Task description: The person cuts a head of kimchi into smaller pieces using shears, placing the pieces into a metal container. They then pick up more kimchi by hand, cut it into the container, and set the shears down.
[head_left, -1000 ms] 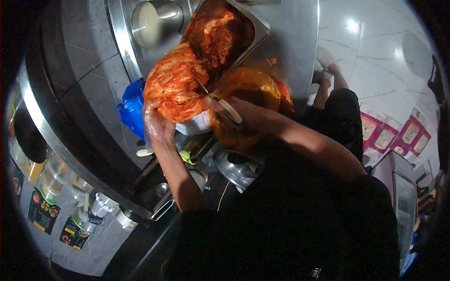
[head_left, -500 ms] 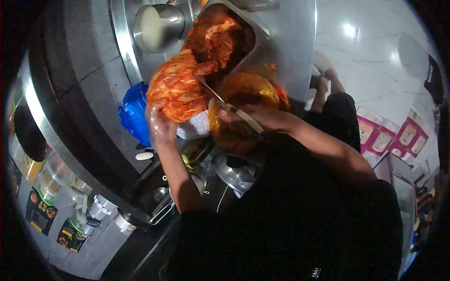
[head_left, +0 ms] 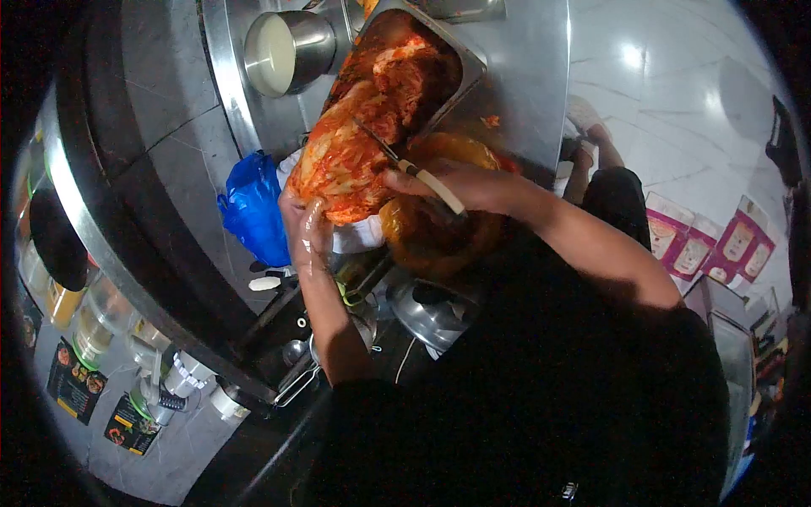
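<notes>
A large mass of orange-red, sauce-coated meat [head_left: 342, 165] slopes from the metal pan down toward me. My left hand [head_left: 308, 232], wet with sauce, cups its lower end, with some fingers hidden behind it. In my right hand [head_left: 439, 182] is a knife [head_left: 441, 193] with a pale handle. Its thin blade points up and left, lying against or just over the side of the meat. More dark red meat fills the rectangular metal pan [head_left: 475, 72]. Below my right hand stands an amber, see-through bowl [head_left: 410, 241], partly covered by my arm.
A steel pot [head_left: 314, 52] with pale liquid stands at the upper left. A blue plastic bag [head_left: 253, 207] hangs or lies left of the meat. Near my body is a metal lid [head_left: 422, 317]. Another person's leg [head_left: 621, 198] shows at right, beside pink-and-white cartons [head_left: 688, 245].
The meat and my left hand have shifted slightly right, and the meat now lies closer to the pan. The knife stays at its side, with the right hand slightly moved.
</notes>
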Tool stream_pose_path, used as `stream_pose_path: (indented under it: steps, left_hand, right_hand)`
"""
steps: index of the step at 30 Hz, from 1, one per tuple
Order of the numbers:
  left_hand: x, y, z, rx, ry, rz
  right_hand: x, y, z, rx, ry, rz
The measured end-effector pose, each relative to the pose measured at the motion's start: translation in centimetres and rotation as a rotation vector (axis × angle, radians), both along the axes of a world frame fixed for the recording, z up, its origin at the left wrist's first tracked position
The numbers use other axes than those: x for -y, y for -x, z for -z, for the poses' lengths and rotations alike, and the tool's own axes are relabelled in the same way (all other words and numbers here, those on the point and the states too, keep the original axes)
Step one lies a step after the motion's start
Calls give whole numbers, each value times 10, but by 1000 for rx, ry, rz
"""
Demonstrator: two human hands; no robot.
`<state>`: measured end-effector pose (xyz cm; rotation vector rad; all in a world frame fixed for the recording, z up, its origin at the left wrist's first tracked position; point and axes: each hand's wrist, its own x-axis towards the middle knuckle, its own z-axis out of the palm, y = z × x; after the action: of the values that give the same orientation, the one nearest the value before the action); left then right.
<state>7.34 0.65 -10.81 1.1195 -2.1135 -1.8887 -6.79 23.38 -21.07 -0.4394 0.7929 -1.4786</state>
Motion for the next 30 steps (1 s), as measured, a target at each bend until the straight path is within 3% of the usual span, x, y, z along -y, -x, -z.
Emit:
stream_pose_path:
  steps: [3, 8, 11, 15, 18, 20, 25, 30]
  left_hand:
    - [2, 1, 1, -17, 31, -67]
    - [6, 8, 1, -124, 51, -132]
    - [10, 9, -10, -12, 182, -5]
    - [17, 1, -5, -74, 223, 134]
    - [13, 11, -9, 71, 465, 328]
    - [1, 19, -12, 71, 489, 315]
    - [7, 28, -10, 153, 676, 516]
    - [-2, 38, -18, 138, 619, 694]
  right_hand:
    - [-2, -5, 2, -200, -8, -16]
    - [-28, 3, 7, -146, -48, -143]
    - [-39, 9, 4, -91, -53, -220]
    - [-36, 31, 9, -16, -5, -258]
    - [-31, 35, 12, 155, 11, -324]
    - [-35, 38, 9, 188, 6, -322]
    - [-40, 31, -3, 65, -15, -109]
    - [-30, 44, 11, 207, -79, -381]
